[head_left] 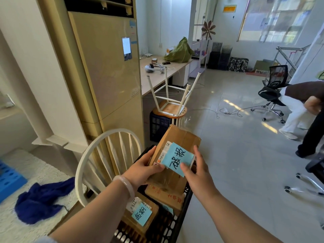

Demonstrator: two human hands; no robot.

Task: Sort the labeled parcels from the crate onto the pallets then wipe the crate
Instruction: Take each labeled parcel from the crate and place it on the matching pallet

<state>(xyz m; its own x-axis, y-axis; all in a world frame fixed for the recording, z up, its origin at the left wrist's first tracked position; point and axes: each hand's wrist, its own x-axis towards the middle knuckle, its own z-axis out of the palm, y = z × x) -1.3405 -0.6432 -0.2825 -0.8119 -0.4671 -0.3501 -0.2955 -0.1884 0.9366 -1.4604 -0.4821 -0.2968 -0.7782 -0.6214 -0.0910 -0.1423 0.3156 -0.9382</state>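
Observation:
A brown cardboard parcel (180, 137) with a light-blue handwritten label (177, 158) is held tilted above the black plastic crate (177, 225). My left hand (142, 170) grips its near left side, thumb on top. My right hand (196, 170) grips its near right edge beside the label. Inside the crate lie two more cardboard parcels: one with a blue label (141, 215) at the near left, and another (164, 195) under the held one.
A white spindle-back chair (98, 155) stands left of the crate, with a dark blue cloth (42, 200) on the white rug and a blue pallet (8, 179) at the far left. Ahead stands an upturned stool (173, 102). A person (301, 109) bends at the right.

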